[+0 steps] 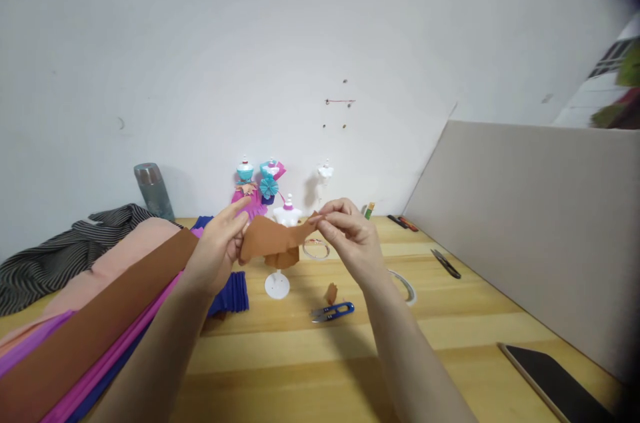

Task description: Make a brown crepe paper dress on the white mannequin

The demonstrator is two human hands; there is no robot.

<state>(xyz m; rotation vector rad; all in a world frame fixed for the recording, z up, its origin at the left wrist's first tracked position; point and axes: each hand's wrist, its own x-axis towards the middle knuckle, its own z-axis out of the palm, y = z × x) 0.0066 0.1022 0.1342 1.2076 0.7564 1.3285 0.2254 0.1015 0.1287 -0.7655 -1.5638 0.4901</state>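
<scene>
Brown sheet (105, 323) is positioned to the near left of the doll stand (277, 285), on top of pink, purple and blue sheets. Phone (555, 383): flat on the table (280, 376), well to the near right of the stand.

Brown piece (273, 236): held raised in front of the stand, covering part of it. Left hand (223, 240) grips its wide left end; the finger contact behind the piece is hidden. Right hand (350, 236) pinches its narrow right end between thumb and fingertips.

Snips (340, 310), with a blue handle, lie to the near right of the stand, blades pointing left. Brown scrap (331, 293) lies just beyond them. Blue pleated piece (236, 293) lies to the left of the stand's round base. Brown skirt (284, 258) is fitted around the stand, under its white bust.

Ring (317, 249): just right of the stand. Black scissors (446, 264): well to its right. Striped cloth (75, 253): well to its left. Flask (155, 193): beyond and left of the stand, tilted in view. Two dressed figures (245, 173) and one bare white figure (325, 172) are located behind the stand, near the wall (225, 63).
</scene>
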